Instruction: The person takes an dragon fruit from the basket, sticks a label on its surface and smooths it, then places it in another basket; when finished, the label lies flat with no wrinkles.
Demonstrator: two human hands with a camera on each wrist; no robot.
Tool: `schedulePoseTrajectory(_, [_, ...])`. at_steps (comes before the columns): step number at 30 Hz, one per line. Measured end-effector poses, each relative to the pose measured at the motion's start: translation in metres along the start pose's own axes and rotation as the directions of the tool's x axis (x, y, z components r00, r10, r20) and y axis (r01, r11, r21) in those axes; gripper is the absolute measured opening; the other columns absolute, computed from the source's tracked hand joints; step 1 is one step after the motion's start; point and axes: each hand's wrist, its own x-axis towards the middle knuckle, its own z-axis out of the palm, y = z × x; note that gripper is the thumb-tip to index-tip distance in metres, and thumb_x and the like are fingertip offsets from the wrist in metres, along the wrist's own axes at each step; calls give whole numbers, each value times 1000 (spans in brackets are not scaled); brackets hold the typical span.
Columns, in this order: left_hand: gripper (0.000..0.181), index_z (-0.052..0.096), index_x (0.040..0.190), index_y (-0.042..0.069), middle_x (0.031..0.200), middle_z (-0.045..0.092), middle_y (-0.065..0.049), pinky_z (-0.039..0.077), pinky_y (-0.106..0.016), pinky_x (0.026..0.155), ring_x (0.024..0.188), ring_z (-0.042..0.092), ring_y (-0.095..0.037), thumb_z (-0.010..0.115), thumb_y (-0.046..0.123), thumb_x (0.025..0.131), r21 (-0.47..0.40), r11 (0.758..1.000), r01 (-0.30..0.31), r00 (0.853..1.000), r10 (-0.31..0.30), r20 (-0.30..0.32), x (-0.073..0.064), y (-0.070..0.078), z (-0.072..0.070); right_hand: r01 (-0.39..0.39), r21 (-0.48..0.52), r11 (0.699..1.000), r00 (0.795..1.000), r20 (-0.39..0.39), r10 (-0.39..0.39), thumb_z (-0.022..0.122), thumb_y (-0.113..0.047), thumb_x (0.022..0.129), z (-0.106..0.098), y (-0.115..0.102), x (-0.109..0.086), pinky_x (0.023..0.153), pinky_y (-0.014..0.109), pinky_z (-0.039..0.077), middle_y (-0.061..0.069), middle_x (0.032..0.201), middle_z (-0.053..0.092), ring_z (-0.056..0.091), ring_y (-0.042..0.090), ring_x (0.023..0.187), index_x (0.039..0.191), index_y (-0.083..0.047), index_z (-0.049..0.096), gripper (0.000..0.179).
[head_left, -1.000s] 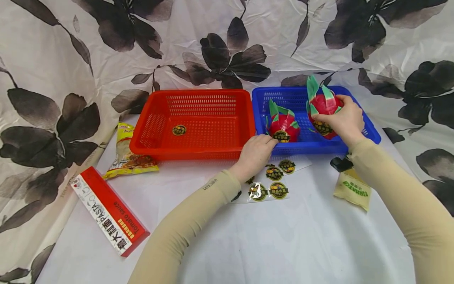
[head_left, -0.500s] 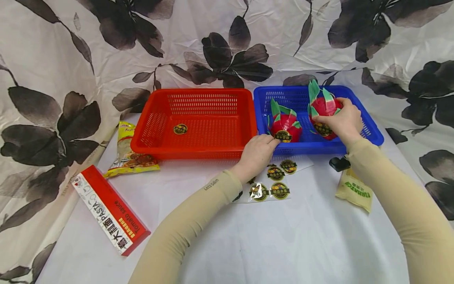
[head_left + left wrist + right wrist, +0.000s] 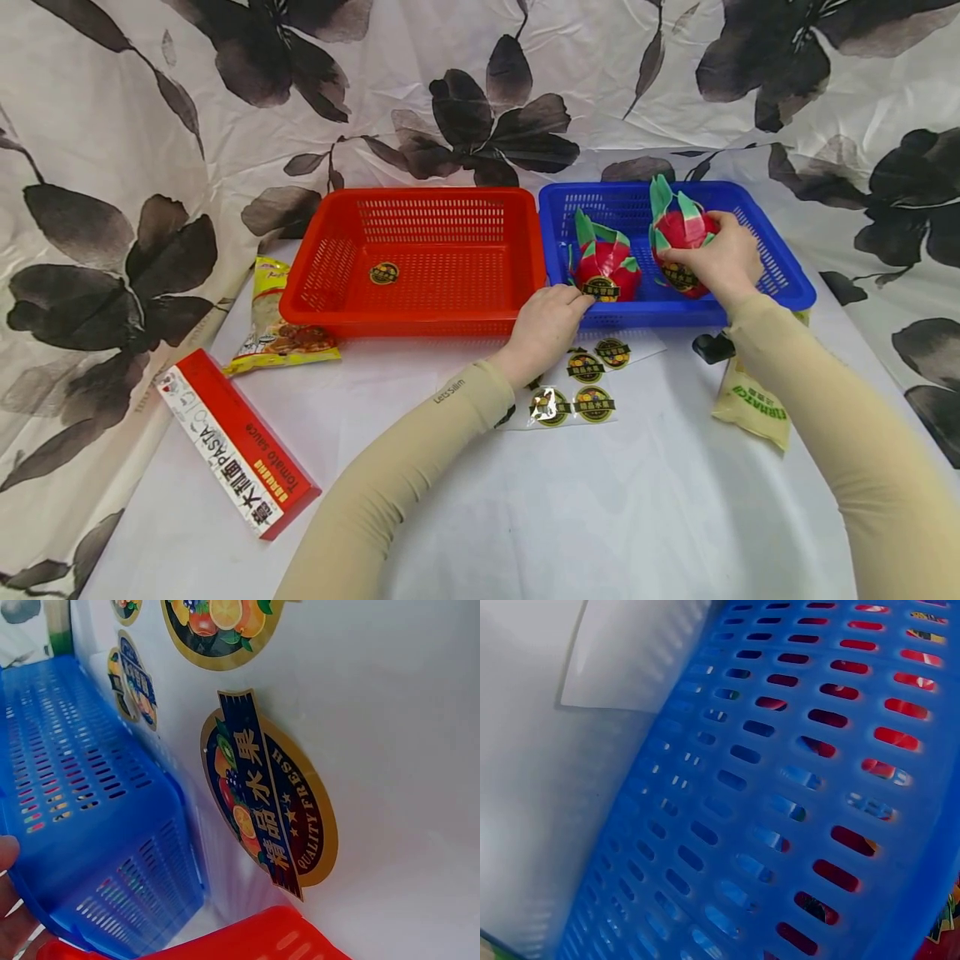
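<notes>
In the head view my right hand [image 3: 722,262] grips a red dragon fruit [image 3: 684,233] with green leaf tips and a round label, at the right side of the blue basket [image 3: 660,315]. A second dragon fruit [image 3: 618,265], also labelled, sits in the basket's left part. My left hand [image 3: 546,323] holds the basket's front left rim, beside that fruit. At the left edge of the left wrist view, its fingers [image 3: 13,919] curl over the blue rim. The right wrist view shows the slotted basket wall [image 3: 727,802], with red fruit behind it; the right hand is out of that view.
A red basket [image 3: 420,318] stands left of the blue one, with a round sticker [image 3: 384,273] inside. Sticker sheets [image 3: 573,421] lie in front. A yellow snack bag [image 3: 281,342], a pasta box [image 3: 240,446] and a pale yellow packet [image 3: 750,408] lie about.
My right hand has lowered the dragon fruit slightly into the blue basket. The left hand stays on the rim. The whole head view has shifted slightly.
</notes>
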Motion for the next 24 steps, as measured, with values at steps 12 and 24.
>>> schedulePoseTrajectory(12, [29, 60, 121, 16, 109, 62, 4, 40, -26, 99, 108, 54, -12, 45, 12, 96, -3, 1000, 15, 1000, -15, 11, 0, 0, 1, -3, -24, 1000, 1000, 4, 3, 69, -51, 74, 7, 3, 0, 96, 59, 33, 23, 137, 40, 37, 41, 121, 145, -8, 23, 94])
schedulePoseTrajectory(24, [30, 60, 122, 17, 109, 62, 4, 40, -26, 100, 108, 54, -12, 46, 12, 96, -5, 1000, 12, 1000, -12, 8, 0, -1, 1, -7, -42, 999, 1000, 13, 8, 69, -50, 75, 11, 4, 1, 96, 60, 31, 25, 136, 40, 37, 42, 121, 145, -7, 23, 94])
